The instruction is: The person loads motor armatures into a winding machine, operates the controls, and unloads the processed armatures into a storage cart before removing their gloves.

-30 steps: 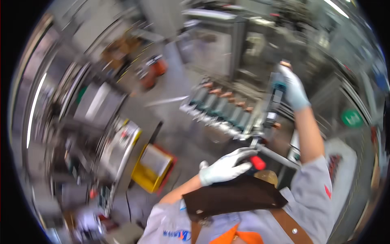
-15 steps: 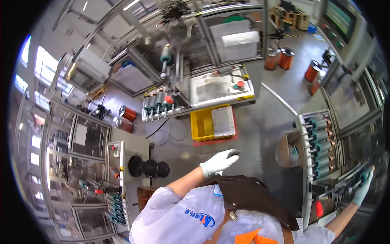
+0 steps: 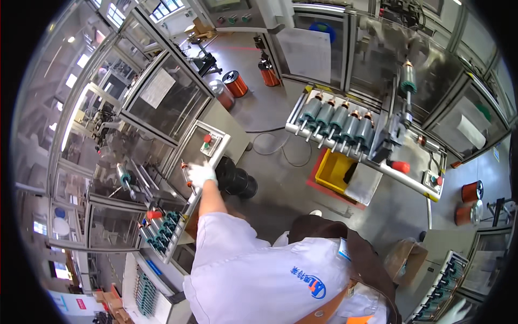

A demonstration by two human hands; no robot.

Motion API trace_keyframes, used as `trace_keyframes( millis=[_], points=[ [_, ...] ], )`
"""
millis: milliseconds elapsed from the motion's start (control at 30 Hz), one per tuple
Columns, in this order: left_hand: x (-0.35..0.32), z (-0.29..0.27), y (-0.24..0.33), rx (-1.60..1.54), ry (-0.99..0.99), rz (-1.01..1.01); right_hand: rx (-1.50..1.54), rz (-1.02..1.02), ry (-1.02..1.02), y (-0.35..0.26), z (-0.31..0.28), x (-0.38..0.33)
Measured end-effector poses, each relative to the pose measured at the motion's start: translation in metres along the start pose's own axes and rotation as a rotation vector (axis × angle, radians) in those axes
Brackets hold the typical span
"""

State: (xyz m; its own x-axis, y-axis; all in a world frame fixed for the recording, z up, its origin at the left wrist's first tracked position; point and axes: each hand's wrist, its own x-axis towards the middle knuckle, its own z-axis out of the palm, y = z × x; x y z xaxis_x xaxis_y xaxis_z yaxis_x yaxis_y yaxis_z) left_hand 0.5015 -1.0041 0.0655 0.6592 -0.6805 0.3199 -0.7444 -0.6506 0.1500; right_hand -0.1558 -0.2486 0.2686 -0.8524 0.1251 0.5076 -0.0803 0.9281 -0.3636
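Observation:
My left hand [image 3: 202,174], in a white glove, reaches over the left machine's bench. Its fingers look spread, a little blurred, beside a slim tool with red and copper-coloured parts [image 3: 186,174]; I cannot see any grip on it. Nearby, a teal motor armature [image 3: 124,175] sits in that machine's holder, and a row of teal armatures [image 3: 162,231] lies on a rack by a red-knobbed lever [image 3: 154,214]. My right hand [image 3: 455,313], also white-gloved, is low at the right edge. Its fingers are stretched out with nothing visible in them, close to another armature rack [image 3: 443,285].
Ahead right stands a machine bench with several armatures [image 3: 339,121] and a red handle [image 3: 400,166]. A yellow bin [image 3: 332,171] with a clipboard [image 3: 364,183] is below it. Black spools [image 3: 237,181] stand beside the left bench. A carton [image 3: 407,259] sits at right; copper wire spools [image 3: 235,83] stand beyond.
My view and body have turned left. My left hand has moved from above the floor to the left bench. My right hand has left the armature at the right machine's holder.

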Motion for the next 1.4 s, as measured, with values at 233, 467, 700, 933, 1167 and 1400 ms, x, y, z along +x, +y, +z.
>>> trace_keyframes(
  millis=[233, 467, 700, 933, 1167, 1400],
  points=[
    [0.076, 0.047, -0.035, -0.298, -0.683, -0.179, 0.289, -0.101, -0.419, -0.169, 0.074, -0.075],
    [-0.057, -0.039, 0.089, -0.771, -1.465, 0.222, -0.017, -0.455, -0.668, -0.240, 0.151, -0.106],
    [-0.125, -0.084, 0.063, -0.713, -1.868, 0.535, 0.240, -0.335, -1.251, -0.210, 0.178, -0.178],
    [-0.400, -0.074, 0.141, -0.248, -2.015, 1.431, 0.651, 0.016, -1.279, -0.110, 0.136, -0.221],
    [-0.715, -0.277, 0.062, 0.261, -2.198, 2.014, 1.525, 1.089, -0.890, 0.035, 0.069, -0.268],
    [-0.814, -0.386, -0.055, 0.194, -1.951, 2.899, 1.929, 1.444, 0.317, 0.173, -0.024, -0.261]
  ],
)
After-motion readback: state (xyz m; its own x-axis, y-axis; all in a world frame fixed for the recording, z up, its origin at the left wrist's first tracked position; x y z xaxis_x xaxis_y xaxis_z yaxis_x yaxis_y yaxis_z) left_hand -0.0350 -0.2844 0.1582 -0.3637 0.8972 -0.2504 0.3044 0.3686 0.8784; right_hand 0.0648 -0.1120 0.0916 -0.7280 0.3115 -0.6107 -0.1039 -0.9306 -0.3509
